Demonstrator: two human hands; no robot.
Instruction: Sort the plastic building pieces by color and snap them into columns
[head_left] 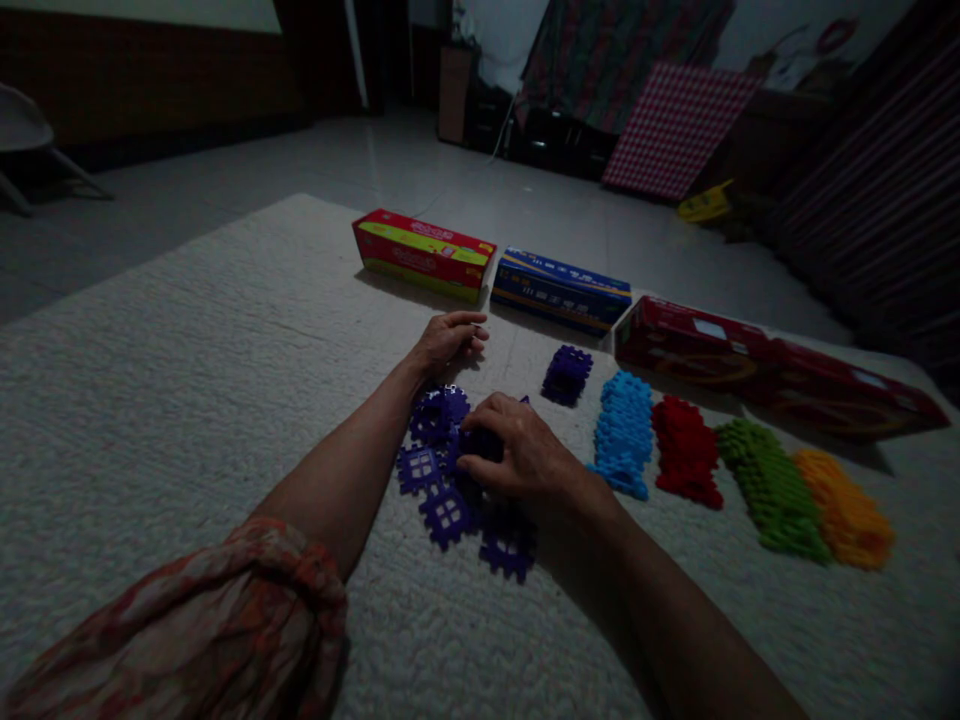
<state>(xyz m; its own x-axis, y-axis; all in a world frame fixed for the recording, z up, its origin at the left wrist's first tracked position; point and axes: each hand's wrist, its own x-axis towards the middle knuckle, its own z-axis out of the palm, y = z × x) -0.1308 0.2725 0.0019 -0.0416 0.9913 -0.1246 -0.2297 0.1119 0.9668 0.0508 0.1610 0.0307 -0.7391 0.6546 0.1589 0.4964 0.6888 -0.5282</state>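
Purple interlocking square tiles [446, 513] with window-like cutouts lie in a loose pile on the pale quilted cover. My right hand [521, 445] reaches into this pile, its thumb and fingers curved round a purple tile whose shape is mostly hidden by the hand. Just beyond the pile rests my left hand [450, 340], fingers stretched out and apart, with nothing seen in it. Ahead of my right hand stands a small stack of purple tiles [568, 375].
To the right lie rows of blue tiles [624, 432], red tiles [685, 450], green tiles [772, 488] and orange tiles [844, 508]. Behind them stand a red-yellow box [424, 255], a blue box [561, 290] and dark red boxes [772, 365] along the far edge.
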